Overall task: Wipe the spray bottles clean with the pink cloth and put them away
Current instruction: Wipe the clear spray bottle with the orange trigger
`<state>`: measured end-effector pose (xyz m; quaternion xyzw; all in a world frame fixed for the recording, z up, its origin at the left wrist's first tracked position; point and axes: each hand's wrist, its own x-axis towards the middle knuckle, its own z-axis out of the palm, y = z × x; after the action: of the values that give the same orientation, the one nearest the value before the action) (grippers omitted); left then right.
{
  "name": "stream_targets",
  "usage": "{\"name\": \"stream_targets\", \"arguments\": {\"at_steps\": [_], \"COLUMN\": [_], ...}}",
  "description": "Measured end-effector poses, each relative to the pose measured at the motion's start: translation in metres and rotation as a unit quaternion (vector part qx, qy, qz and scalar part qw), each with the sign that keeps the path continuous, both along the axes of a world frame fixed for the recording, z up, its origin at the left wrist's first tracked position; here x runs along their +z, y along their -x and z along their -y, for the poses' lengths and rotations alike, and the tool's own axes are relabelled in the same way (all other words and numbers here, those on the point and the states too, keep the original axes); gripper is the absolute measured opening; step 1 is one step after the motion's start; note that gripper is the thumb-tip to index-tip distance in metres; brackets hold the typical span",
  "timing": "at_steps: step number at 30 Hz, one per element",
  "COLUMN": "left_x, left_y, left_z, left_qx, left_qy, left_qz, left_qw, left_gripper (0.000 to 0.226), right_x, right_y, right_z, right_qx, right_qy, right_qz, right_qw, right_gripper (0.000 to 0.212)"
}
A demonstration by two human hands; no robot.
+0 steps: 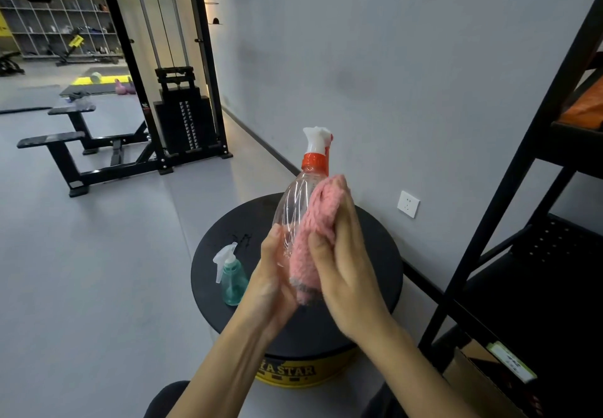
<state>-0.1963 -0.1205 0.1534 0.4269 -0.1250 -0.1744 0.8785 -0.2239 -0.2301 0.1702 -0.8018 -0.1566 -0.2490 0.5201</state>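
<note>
Gym behind me, my left hand (270, 274) grips the slick, light clear spray bottle (293, 202) low, right hand (346, 254) pinches the soft pink cloth (313, 222) just above.

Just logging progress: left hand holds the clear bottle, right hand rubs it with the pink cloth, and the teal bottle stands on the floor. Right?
No: the head view shows the teal bottle standing on the black round stand, not the floor. Left hand on the clear bottle and right hand with the pink cloth are correct.
</note>
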Motion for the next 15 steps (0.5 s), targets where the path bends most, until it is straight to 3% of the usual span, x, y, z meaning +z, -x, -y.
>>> {"name": "stream_targets", "arguments": {"at_steps": [3, 7, 10, 15], "left_x": [-0.001, 0.0, 0.002, -0.006], "left_y": [0.001, 0.001, 0.001, -0.002], "left_z": [0.004, 0.008, 0.008, 0.003], "left_qx": [-0.011, 0.009, 0.031, 0.031], "left_qy": [0.004, 0.018, 0.034, 0.004], "left_qz": [-0.006, -0.016, -0.021, -0.025], "left_qw": [1.0, 1.0, 0.999, 0.999], "left_gripper": [0.096, 0.08, 0.062, 0.058], "right_x": [0.024, 0.03, 0.012, -0.015], "right_y": [-0.018, -0.019, -0.001, 0.01], "right_z": [0.013, 0.012, -0.001, -0.011], "right_qx": [0.009, -0.014, -0.023, -0.036], "right_qy": [-0.064, -0.077, -0.023, 0.002], "right_qz": [-0.048, -0.039, -0.019, 0.022], "right_qw": [0.997, 0.996, 0.999, 0.999], "right_gripper": [0.074, 0.07, 0.068, 0.067]}}
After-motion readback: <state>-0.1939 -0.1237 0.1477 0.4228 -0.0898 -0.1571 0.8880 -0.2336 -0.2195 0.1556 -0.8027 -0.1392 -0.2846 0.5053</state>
